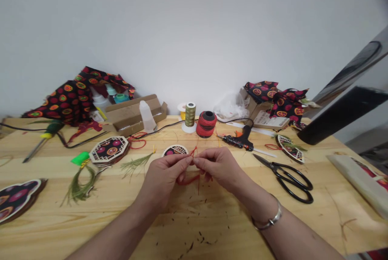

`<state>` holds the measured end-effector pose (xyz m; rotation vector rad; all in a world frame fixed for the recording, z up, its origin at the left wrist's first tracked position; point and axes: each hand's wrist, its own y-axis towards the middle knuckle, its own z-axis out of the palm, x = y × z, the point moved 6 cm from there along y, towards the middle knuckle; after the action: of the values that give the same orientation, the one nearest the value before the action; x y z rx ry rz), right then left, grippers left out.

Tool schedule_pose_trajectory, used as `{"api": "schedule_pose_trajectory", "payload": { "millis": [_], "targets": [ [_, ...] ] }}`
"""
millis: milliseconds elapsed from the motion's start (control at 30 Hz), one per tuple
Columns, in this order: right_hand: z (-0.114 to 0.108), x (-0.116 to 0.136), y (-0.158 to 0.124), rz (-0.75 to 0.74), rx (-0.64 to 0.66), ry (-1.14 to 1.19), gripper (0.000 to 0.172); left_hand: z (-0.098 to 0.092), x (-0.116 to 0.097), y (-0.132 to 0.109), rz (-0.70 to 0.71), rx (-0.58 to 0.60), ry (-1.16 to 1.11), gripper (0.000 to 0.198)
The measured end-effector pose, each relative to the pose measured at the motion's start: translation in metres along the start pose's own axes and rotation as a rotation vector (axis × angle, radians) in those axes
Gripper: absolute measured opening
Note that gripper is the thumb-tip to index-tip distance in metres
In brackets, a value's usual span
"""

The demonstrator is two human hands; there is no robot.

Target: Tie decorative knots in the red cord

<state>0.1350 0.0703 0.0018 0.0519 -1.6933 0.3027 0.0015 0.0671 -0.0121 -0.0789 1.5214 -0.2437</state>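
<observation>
Both hands meet over the middle of the wooden table, pinching a red cord (192, 179) between thumbs and fingers. My left hand (167, 170) is closed on the cord from the left. From the right, my right hand (217, 167) grips it close to the left fingertips. A small twist of cord rises above the fingers and a loop hangs below them; its exact form at the fingertips is hidden. Just behind my left hand lies a round ornament (176, 149) with a pale lattice rim, partly covered. A red thread spool (206, 124) stands beyond the hands.
Black scissors (291, 177) and a glue gun (239, 141) lie to the right. An octagonal ornament (109, 149), green tassels (80, 185) and a screwdriver (44, 139) are on the left. An olive thread spool (190, 115) and a cardboard box (135, 114) stand at the back.
</observation>
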Motion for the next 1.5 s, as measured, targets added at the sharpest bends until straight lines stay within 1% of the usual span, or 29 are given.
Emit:
{"api": "schedule_pose_trajectory", "payload": {
  "millis": [167,267,333,500,667,1067,1333,1500],
  "targets": [
    [0.000,0.008,-0.001,-0.127,-0.018,-0.133,0.018,-0.002,0.001,0.001,0.016,-0.031,-0.004,0.020],
    [0.000,0.009,-0.001,-0.137,-0.025,-0.151,0.019,-0.002,-0.004,-0.001,0.014,-0.049,0.012,0.019],
    [0.001,0.009,-0.001,-0.128,-0.014,-0.142,0.021,-0.001,-0.006,-0.002,0.014,-0.038,0.023,0.018],
    [0.002,0.005,0.000,-0.077,0.000,-0.027,0.023,0.000,-0.010,-0.002,0.029,-0.022,0.007,0.018],
    [0.002,0.002,0.000,-0.029,0.009,0.088,0.024,-0.001,-0.008,-0.001,0.009,-0.027,-0.019,0.019],
    [0.002,0.002,-0.001,0.015,0.019,0.216,0.023,0.000,-0.005,-0.001,-0.017,-0.022,-0.104,0.019],
    [0.001,-0.004,0.000,0.026,0.085,0.349,0.023,0.003,-0.006,-0.002,-0.033,0.006,-0.153,0.019],
    [0.001,-0.006,0.000,0.034,0.101,0.381,0.023,0.004,-0.006,-0.001,-0.032,0.023,-0.171,0.019]
  ]
}}
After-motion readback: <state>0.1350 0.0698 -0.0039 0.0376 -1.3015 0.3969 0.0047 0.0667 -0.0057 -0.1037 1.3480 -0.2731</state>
